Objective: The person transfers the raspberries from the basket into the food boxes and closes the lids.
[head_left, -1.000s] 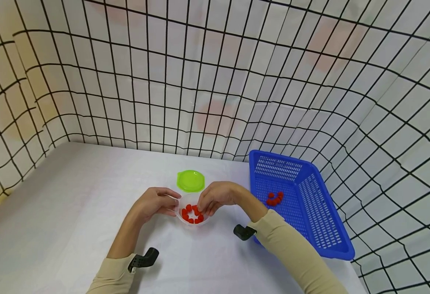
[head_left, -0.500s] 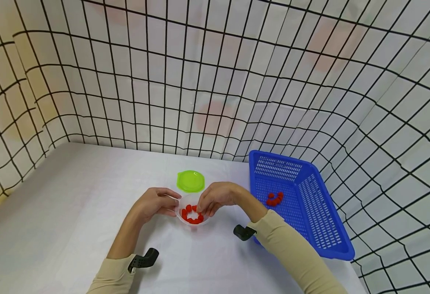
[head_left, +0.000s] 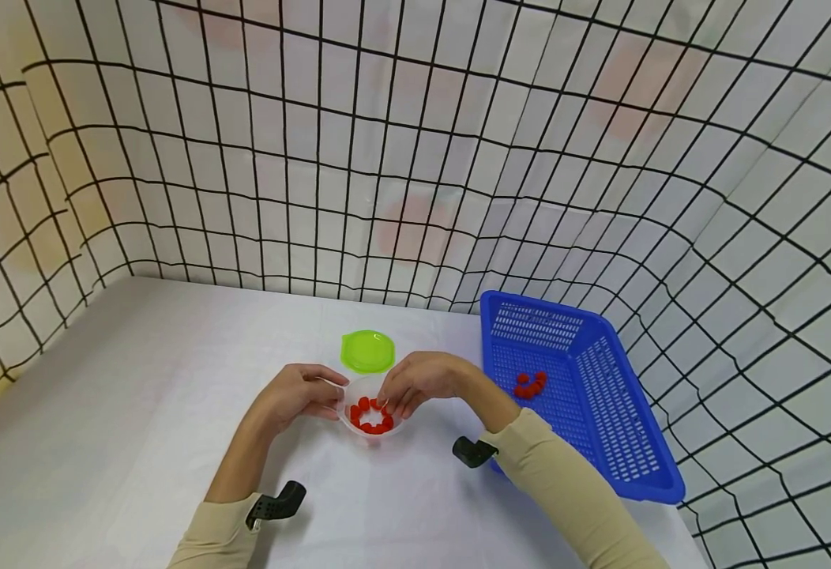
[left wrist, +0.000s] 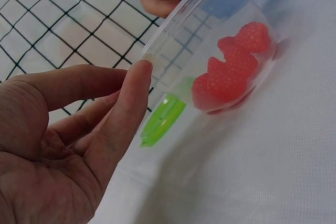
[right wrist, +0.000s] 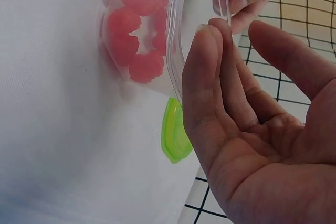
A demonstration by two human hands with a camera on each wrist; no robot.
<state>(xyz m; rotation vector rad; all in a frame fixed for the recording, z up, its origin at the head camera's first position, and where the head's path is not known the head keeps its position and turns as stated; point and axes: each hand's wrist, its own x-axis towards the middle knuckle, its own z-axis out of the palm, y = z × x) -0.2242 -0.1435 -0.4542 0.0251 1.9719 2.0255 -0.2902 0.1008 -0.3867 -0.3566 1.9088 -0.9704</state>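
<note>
A clear plastic bowl (head_left: 359,386) stands on the white table, with several red raspberries (left wrist: 226,80) in a ring on its bottom. My left hand (head_left: 305,395) pinches the bowl's near-left rim between thumb and fingers, as the left wrist view shows. On the opposite side, my right hand (head_left: 419,381) reaches over the rim, its fingertips overlapping the raspberries in the head view. The right wrist view shows its thumb apart from the fingers and nothing between them. Just behind the bowl lies a bright green lid (head_left: 368,351).
A blue perforated basket (head_left: 600,379) stands to the right, partly behind the right forearm. Several more raspberries (head_left: 532,387) lie in it. Black wire mesh (head_left: 287,182) backed by white cloth encloses the table at the back and both sides.
Almost nothing moves. The right fingertips shift slightly at the bowl's right side, while the left hand keeps its hold on the rim.
</note>
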